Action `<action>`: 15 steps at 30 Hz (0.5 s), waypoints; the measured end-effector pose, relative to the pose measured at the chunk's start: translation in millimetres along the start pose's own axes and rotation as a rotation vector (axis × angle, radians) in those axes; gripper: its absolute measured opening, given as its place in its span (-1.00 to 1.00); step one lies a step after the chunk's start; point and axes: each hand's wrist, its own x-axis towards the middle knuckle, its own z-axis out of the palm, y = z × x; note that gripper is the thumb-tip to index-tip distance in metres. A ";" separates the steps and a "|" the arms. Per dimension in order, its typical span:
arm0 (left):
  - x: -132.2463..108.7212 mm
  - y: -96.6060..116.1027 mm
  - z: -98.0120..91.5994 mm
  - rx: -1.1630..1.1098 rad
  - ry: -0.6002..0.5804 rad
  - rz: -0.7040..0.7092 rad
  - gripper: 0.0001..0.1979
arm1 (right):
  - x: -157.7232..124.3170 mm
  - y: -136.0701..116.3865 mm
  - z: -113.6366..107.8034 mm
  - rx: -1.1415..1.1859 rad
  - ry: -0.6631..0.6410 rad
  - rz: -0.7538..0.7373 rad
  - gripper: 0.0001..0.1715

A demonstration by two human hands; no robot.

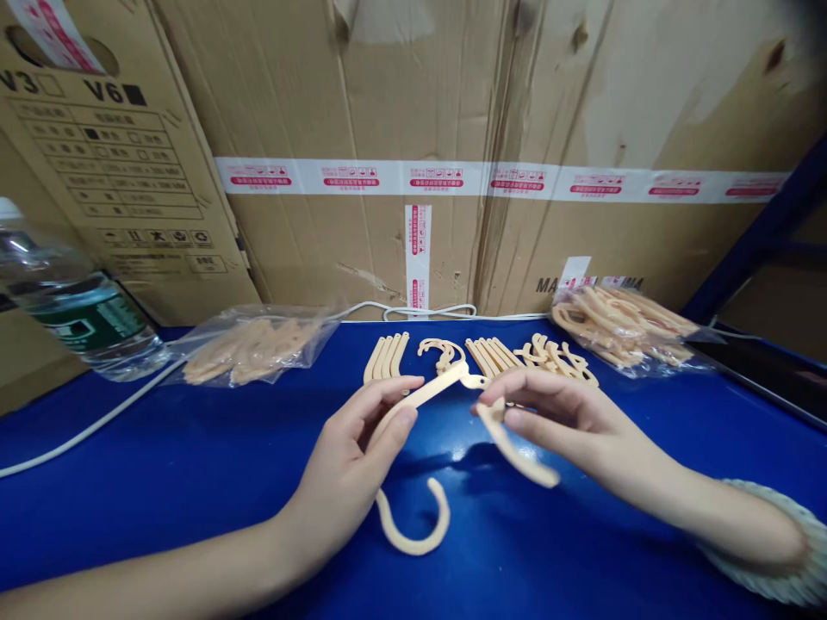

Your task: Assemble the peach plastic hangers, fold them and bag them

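Observation:
My left hand (352, 461) pinches a beige plastic arm piece (423, 394) between thumb and fingers. Below the same hand a beige hook (413, 525) curls out over the blue table (194, 465). My right hand (556, 413) pinches a second beige arm piece (520, 456) that slants down to the right. The two arm pieces meet at a joint between my hands, a little above the table. Behind them lie loose beige arm pieces (386, 355) in a row, one hook (441, 349) and more loose parts (530, 355).
A clear bag of beige parts (249, 349) lies at the back left, another bag (624, 327) at the back right. A water bottle (71, 306) lies far left. A white cable (90, 426) crosses the table. Cardboard boxes (413, 129) wall off the back.

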 end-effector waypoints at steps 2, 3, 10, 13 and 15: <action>1.6 -2.0 -1.8 0.071 0.001 0.044 -0.73 | 3.4 1.9 0.0 0.077 0.073 0.104 -0.70; 2.9 -3.3 -2.9 0.113 -0.011 0.071 -0.74 | 4.6 3.2 -0.1 0.104 0.070 0.156 -0.63; 9.5 -11.5 -8.6 0.714 -0.233 0.431 -0.70 | 0.9 7.5 0.9 0.021 -0.262 0.349 -0.50; 7.7 -11.6 -6.6 1.033 -0.326 0.683 -0.66 | -3.0 6.7 6.1 0.055 -0.350 0.432 -0.48; 5.9 -10.3 -5.1 1.131 -0.355 0.820 -0.67 | -4.6 6.8 10.7 0.129 -0.408 0.503 -0.44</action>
